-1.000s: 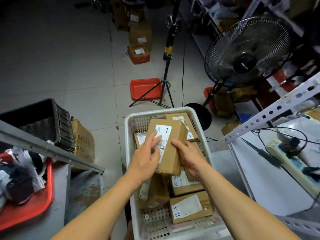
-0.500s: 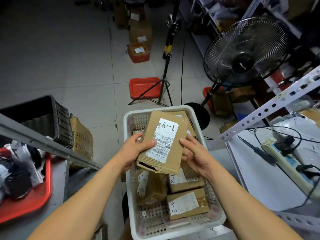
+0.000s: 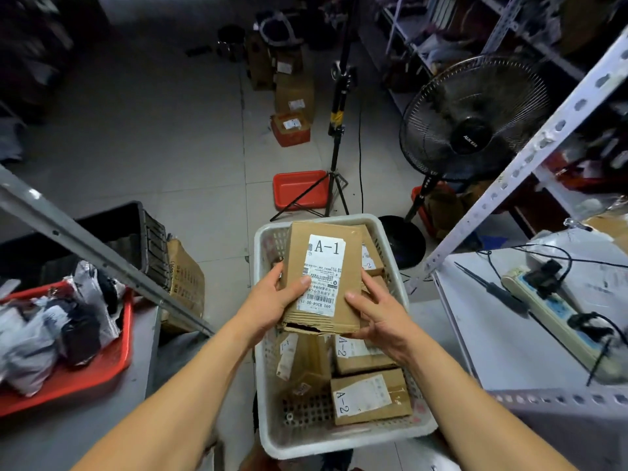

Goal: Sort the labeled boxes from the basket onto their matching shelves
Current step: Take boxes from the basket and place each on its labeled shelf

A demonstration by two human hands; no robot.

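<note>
Above the grey tiled floor and white plastic basket (image 3: 390,229), both hands, left hand (image 3: 272,300) and right hand (image 3: 377,317), clasp the brown cardboard A-1 box (image 3: 323,266), its long axis pointing away toward the far side.

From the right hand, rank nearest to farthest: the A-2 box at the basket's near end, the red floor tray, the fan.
From the right hand:
1. A-2 box, just below it in the basket.
2. Red floor tray, ahead, beyond the basket.
3. Fan, farther ahead, right.
</note>
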